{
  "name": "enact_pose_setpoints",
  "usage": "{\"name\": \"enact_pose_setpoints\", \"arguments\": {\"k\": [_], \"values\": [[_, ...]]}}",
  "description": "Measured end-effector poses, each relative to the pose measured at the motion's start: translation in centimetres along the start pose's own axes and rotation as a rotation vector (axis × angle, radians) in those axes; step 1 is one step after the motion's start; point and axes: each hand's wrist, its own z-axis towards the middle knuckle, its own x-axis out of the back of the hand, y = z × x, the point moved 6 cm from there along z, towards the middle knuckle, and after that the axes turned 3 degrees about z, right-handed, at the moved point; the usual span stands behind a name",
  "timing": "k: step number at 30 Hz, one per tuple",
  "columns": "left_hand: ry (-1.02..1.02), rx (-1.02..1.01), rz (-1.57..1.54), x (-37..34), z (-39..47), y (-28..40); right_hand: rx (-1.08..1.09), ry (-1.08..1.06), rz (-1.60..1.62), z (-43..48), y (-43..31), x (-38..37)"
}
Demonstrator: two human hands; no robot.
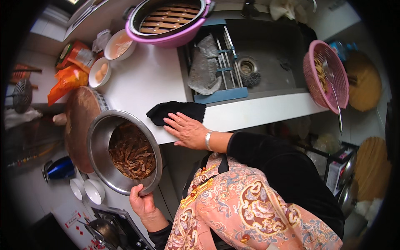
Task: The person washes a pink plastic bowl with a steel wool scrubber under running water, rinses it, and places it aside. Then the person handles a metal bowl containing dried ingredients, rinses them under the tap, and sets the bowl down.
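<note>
My left hand (144,204) grips the lower rim of a stainless steel bowl (99,147), thumb over the edge. The bowl is tilted towards me, and dark brown strips of food (132,153), perhaps meat, lie inside it. Flat on a black cloth (184,109) rests my right hand (189,131), its fingers extended and a silver bracelet at the wrist. The cloth lies at the front edge of the white countertop (143,78), just left of the sink. Behind the bowl is a round wooden chopping board (79,125), partly covered by it.
The sink (268,43) has a drying rack (222,99) across its left side. At its right stands a pink colander (307,72) with food and a spoon. A steamer (132,22) in a pink basin, a bowl of eggs (93,82) and a blue kettle (61,168) stand around.
</note>
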Motion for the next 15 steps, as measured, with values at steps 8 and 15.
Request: {"name": "enact_pose_setpoints", "arguments": {"k": [8,15], "values": [[-0.11,0.104,0.123,-1.0,3.5,0.0,-0.4,0.111,-0.206,-17.5,7.3,7.9],[-0.209,0.167,0.109,-3.2,4.4,-0.8,-1.094,0.256,-0.462,-35.7,18.3,13.9]]}}
